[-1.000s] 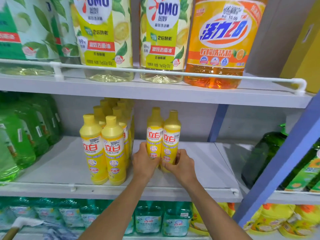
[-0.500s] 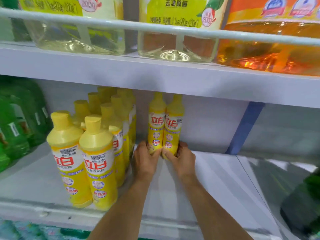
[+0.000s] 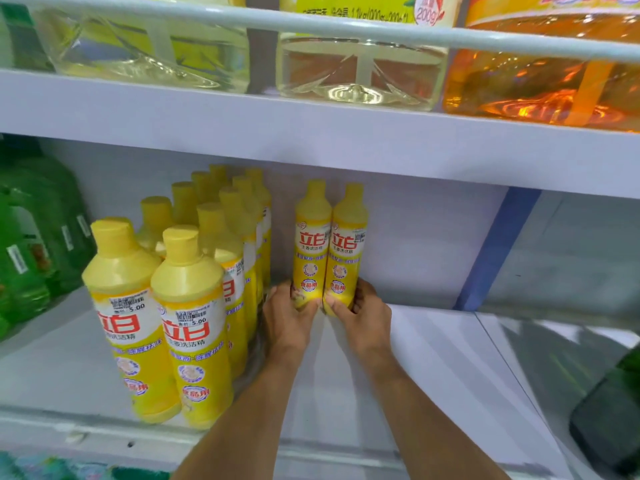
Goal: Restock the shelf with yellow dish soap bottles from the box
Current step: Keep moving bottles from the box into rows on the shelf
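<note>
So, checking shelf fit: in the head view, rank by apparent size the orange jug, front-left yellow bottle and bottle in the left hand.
1. orange jug, cropped.
2. front-left yellow bottle.
3. held bottle, left hand; same kind, farther back, so unsure.

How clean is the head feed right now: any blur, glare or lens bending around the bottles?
Head view: the front bottles at left are smeared, labels soft; the held pair reads sharper; the rail above bows slightly from the wide lens; the orange jug throws bright glints; the dark bottle at lower right is blurred.
</note>
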Motion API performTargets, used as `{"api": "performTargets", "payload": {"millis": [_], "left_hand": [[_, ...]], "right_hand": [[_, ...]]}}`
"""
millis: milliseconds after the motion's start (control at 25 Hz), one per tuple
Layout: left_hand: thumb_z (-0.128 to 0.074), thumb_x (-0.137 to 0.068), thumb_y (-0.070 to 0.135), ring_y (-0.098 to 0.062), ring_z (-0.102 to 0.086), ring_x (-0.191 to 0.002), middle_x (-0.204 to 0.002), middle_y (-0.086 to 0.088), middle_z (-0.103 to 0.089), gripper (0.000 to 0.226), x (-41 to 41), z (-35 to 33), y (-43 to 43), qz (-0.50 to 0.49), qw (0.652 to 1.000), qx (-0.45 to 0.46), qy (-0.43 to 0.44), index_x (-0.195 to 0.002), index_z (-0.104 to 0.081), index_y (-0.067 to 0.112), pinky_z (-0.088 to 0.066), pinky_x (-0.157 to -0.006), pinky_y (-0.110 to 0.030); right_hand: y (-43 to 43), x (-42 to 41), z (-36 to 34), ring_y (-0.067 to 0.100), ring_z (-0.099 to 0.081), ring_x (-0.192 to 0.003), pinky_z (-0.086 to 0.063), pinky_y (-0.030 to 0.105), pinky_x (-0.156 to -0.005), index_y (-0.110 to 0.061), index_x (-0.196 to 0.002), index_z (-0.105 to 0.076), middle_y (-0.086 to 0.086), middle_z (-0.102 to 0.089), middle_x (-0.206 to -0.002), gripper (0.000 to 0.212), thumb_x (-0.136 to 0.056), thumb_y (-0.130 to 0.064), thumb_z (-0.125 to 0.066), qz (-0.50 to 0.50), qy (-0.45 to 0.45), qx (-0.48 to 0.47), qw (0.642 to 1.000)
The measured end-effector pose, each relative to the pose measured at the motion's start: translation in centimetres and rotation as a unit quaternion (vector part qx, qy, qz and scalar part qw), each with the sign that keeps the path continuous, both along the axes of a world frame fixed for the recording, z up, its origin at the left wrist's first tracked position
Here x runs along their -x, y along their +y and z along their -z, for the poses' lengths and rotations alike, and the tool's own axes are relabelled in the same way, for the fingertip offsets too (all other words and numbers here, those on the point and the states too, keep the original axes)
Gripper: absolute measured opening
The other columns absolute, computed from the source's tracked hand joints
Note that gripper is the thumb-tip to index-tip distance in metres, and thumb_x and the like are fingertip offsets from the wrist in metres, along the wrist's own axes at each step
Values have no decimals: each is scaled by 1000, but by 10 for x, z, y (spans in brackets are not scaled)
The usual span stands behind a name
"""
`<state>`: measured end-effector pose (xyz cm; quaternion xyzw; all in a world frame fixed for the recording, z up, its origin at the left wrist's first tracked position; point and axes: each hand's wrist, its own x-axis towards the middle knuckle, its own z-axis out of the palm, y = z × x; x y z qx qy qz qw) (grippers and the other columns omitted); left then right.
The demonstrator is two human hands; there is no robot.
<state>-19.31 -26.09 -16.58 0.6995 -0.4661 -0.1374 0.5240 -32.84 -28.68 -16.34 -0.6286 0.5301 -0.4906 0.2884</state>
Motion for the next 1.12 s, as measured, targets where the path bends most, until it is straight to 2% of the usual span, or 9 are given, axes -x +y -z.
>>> {"api": "performTargets", "payload": {"millis": [80, 160, 240, 360, 1120], "left_hand": [[-89, -69, 39, -23, -70, -93, -104, -4, -73, 48, 0, 2, -2, 1, 1000, -5, 13, -108, -67, 21, -60, -80, -43], [-89, -68, 42, -22, -70, -94, -104, -1, -74, 49, 0, 4, -3, -5, 1000, -6, 16, -107, -66, 24, -60, -80, -44], [-90, -66, 43, -22, -71, -94, -102, 0, -75, 50, -1, 5, -5, -7, 1000, 0, 15, -106, -65, 26, -60, -80, -44], [-91, -66, 40, -22, -72, -92, -102, 0, -76, 50, -1, 5, -8, -2, 1000, 7, 30, -107, -67, 24, -61, -81, -44], [-90, -70, 33, -22, -72, -96, -108, -3, -76, 51, -2, 8, -14, 7, 999, 10, 36, -114, -69, 19, -60, -88, -46]], "right_hand": [[0, 0, 0, 4, -71, -89, -55, 13, -79, -27, -115, -62, -13, -73, -99, 43, -79, -33, -85, 6, -6, -10, 1000], [-2, 0, 4, 6, -72, -90, -59, 25, -85, -24, -114, -64, -11, -75, -99, 41, -80, -34, -84, 11, -1, -5, 1000], [-4, 0, 5, 10, -73, -92, -59, 31, -86, -23, -115, -65, -9, -76, -100, 40, -81, -35, -83, 15, 6, -2, 1000], [-7, -1, 4, 16, -72, -95, -57, 31, -86, -22, -118, -66, -6, -77, -103, 41, -83, -39, -81, 25, 27, -2, 999], [-6, -2, 6, 14, -72, -98, -57, 30, -91, -20, -124, -65, -6, -76, -110, 45, -85, -38, -80, 21, 32, 7, 999]]}}
